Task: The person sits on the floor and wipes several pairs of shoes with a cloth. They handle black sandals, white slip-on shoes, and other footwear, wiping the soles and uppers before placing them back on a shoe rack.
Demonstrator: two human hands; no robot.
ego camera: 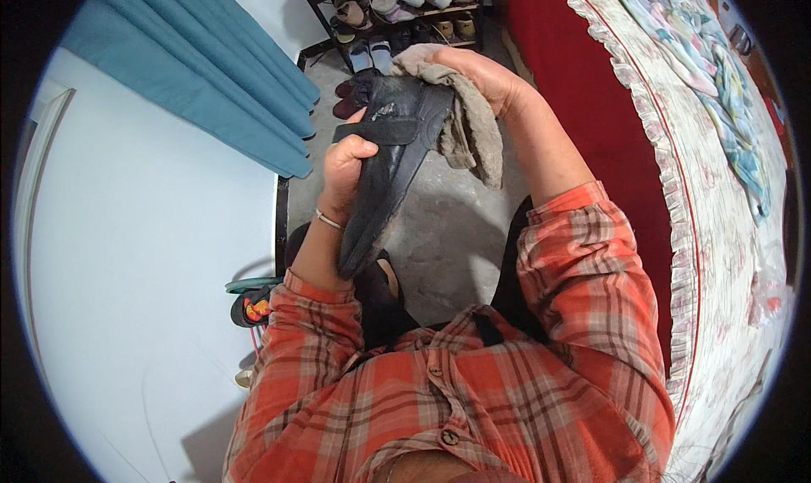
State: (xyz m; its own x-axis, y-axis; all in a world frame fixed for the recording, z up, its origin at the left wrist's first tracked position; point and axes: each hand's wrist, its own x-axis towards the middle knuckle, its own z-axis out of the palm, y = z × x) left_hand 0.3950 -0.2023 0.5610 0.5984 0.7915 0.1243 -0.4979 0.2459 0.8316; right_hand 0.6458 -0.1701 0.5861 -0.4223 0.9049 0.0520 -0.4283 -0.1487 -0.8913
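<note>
A black shoe (pixel 396 160) with a strap across its upper is held up above the floor, tilted, its narrower end pointing back toward my body. My left hand (pixel 345 166) grips it from the left side, thumb over the strap (pixel 386 130). A pale, whitish patch marks the upper near the far end. My right hand (pixel 475 74) clasps a grey-beige cloth (pixel 472 131) against the shoe's far right end. The cloth drapes down along the sole edge. Most of the right fingers are hidden under the cloth.
A shoe rack (pixel 456 11) with several shoes stands ahead, and dark red footwear (pixel 345 100) sits before it. Blue curtains (pixel 209 71) hang at left along the white wall (pixel 158 229). A bed with a ruffled floral cover (pixel 716 261) and red side (pixel 589 134) borders the right.
</note>
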